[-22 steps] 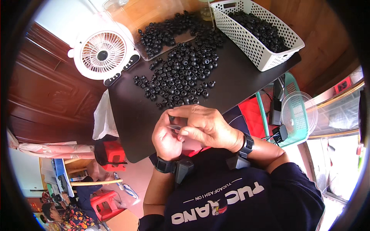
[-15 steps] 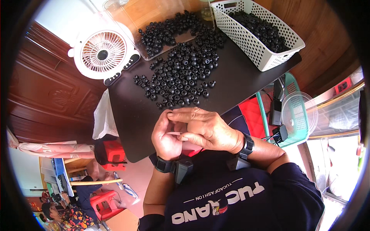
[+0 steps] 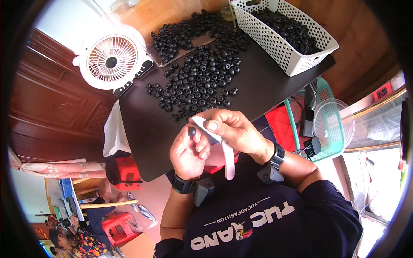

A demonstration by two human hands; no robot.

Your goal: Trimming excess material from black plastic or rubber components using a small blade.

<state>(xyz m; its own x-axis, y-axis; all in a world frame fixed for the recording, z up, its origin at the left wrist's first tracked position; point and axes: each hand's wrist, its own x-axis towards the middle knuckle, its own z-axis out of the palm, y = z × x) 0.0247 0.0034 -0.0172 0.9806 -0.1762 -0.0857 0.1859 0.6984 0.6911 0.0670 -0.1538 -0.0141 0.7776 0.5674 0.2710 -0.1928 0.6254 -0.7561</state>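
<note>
My left hand (image 3: 185, 155) is palm-up at the near edge of the dark table, with its fingers curled around a small black round bead-like piece (image 3: 192, 131). Close beside it, my right hand (image 3: 241, 132) grips a small knife (image 3: 228, 160) that has a white blade and a pink handle. Its blade lies under my right thumb and points toward the black piece. Whether blade and piece touch I cannot make out. Beyond both hands spreads a heap of similar black pieces (image 3: 195, 81), several showing a round hole.
Behind the heap, a clear plastic bin (image 3: 161, 63) lies with black pieces in its mouth. A white perforated basket (image 3: 275, 45) of black pieces stands at far right, a white fan (image 3: 111, 62) at left. Below the table's right edge is a teal basket (image 3: 331, 146) with dark devices.
My right hand has shifted slightly right and turned, bringing the knife's blade and pink handle into sight. The black piece in my left hand now shows.
</note>
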